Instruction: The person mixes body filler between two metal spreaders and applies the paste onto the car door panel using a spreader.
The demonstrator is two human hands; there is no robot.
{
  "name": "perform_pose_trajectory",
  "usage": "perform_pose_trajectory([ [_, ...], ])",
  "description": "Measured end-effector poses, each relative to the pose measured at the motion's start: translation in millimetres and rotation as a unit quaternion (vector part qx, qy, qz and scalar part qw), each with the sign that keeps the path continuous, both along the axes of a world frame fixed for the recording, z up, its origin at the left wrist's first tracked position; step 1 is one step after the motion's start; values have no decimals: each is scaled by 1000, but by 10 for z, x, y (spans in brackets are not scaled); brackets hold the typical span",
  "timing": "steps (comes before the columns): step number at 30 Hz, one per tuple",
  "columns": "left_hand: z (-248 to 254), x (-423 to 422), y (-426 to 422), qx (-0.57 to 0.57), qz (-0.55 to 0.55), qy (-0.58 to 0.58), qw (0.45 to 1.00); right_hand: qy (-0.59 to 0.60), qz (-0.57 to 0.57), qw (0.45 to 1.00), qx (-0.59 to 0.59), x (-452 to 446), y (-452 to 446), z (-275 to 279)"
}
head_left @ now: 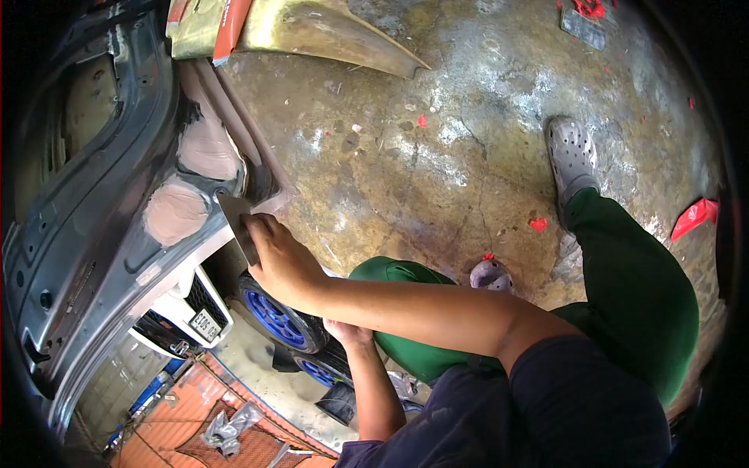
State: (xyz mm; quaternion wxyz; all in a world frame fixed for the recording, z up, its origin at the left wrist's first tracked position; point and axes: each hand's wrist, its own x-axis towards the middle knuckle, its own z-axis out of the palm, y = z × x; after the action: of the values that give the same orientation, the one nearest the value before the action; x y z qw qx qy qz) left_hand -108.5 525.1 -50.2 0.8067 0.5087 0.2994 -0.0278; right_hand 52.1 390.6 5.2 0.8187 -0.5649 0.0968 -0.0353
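My right hand [277, 257] grips a thin flat metal spreader [236, 226], its blade by the edge of a car body panel [148, 148]. Two rounded patches of pinkish filler, an upper one [209, 148] and a lower one [176, 212], lie on the panel just beyond the blade. My left hand [349, 331] is below my right forearm, near my green-clad knee; the forearm hides its fingers, so what it holds, if anything, does not show.
Another curved panel [312, 31] with red tape lies at the top. Wheels with blue rims [273, 318] and a white car front with a plate [204, 326] are at lower left. Red scraps [694, 218] dot the stained floor [468, 156] around my feet.
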Motion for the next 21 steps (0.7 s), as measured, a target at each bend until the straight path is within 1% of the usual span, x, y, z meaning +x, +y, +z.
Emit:
perform_pose_trajectory([
  [2, -8, 2, 3, 0, 11, 2, 1000, 2, -24, 1000, -3, -24, -12, -4],
  [4, -13, 16, 6, 15, 11, 9, 1000, 20, -13, 999, 27, 51, -4, 16],
  [5, -3, 13, 0, 3, 4, 3, 1000, 29, -9, 999, 42, 84, -7, 27],
  [7, 21, 30, -51, -20, -11, -7, 1000, 19, -7, 1000, 2, 63, -4, 55],
  [8, 9, 25, -36, -7, -6, -4, 1000, 14, -5, 1000, -17, 51, 0, 64],
  [9, -11, 18, -7, 6, -1, -2, 1000, 28, 0, 1000, -11, 32, -27, 39],
  [10, 2, 49, -45, 20, 4, 0, 1000, 33, 21, 999, -20, 29, -164, 29],
  [12, 30, 159, -189, 55, 69, 25, 996, 41, 67, 996, -37, 89, -437, -64],
  [13, 45, 164, -205, 30, 97, -1, 995, 46, 64, 994, -80, 174, -467, -178],
  [14, 45, 173, -246, 41, 114, -13, 993, 18, -9, 995, -100, 269, -508, -299],
  [15, 33, 144, -187, 38, 107, -20, 993, 13, -40, 989, -145, 376, -570, -411],
  [16, 34, 136, -160, 34, 99, -28, 994, 24, -7, 981, -192, 481, -704, -448],
  [18, 49, 137, -201, 31, 100, -34, 994, 4, 50, 945, -322, 687, -822, -572],
  [21, 63, 111, -164, 30, 100, -31, 994, -9, 37, 943, -331, 947, -777, -634],
])
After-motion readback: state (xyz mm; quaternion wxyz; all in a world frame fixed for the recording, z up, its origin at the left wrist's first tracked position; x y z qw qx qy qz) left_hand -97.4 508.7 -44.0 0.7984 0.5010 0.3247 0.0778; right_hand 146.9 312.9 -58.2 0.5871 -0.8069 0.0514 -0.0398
